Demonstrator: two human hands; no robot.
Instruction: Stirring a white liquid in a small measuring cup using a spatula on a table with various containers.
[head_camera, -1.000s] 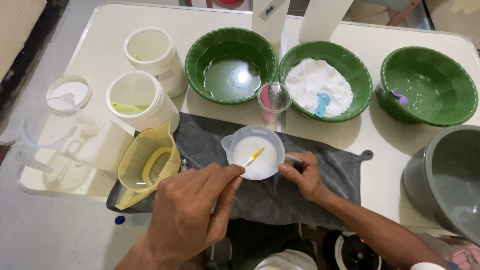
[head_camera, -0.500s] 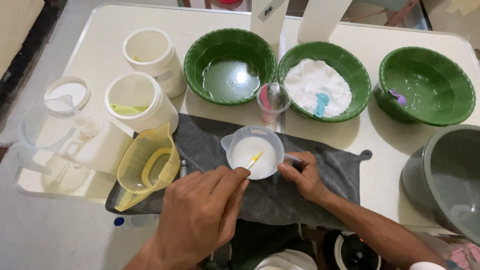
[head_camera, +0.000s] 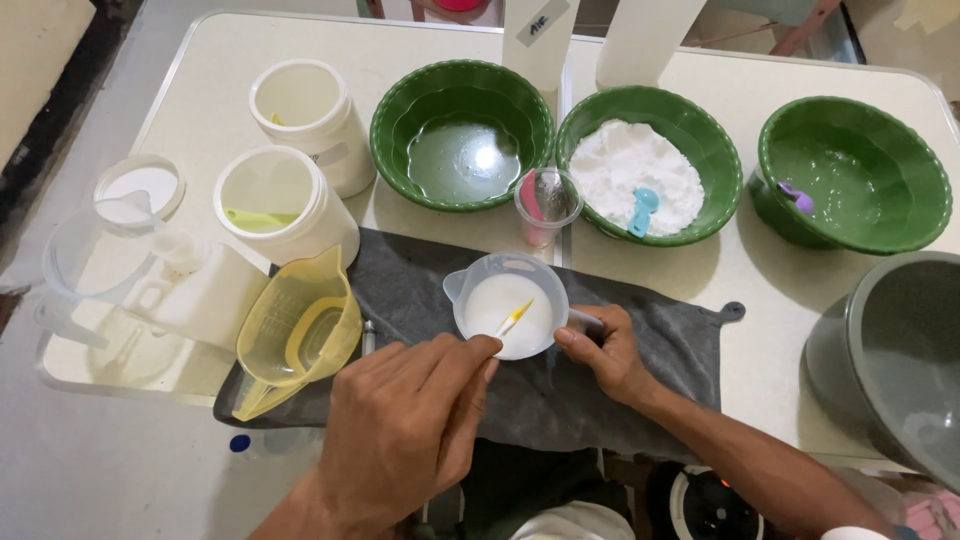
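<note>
On the grey cloth (head_camera: 610, 385) at the near edge of the white table (head_camera: 200, 120) sits a small clear measuring cup (head_camera: 508, 305) holding a milky white liquid, and little about it has shifted over the last second: the cup stands on the same spot, upright, and only the thin yellow stick (head_camera: 516, 317) has turned slightly, its tip now lying a touch nearer the middle of the liquid. That small change suggests a slow stir that is under way rather than finished, since the liquid looks evenly white and smooth, with no lumps that can be made out at this size. The left hand (head_camera: 405, 430) pinches the stick between thumb and fingertips, coming in from the near side, while the right hand (head_camera: 610, 350) grips the cup's side handle and steadies it; its fingers seem closed round the handle, though the handle itself is mostly hidden beneath them. Just left of the cup a yellow jug (head_camera: 295, 335) lies tipped on its side on the cloth. Behind stand three green bowls, the middle bowl (head_camera: 650, 165) heaped with white powder and a blue scoop (head_camera: 642, 208), and a small clear cup (head_camera: 547, 205) stands between them and the measuring cup
</note>
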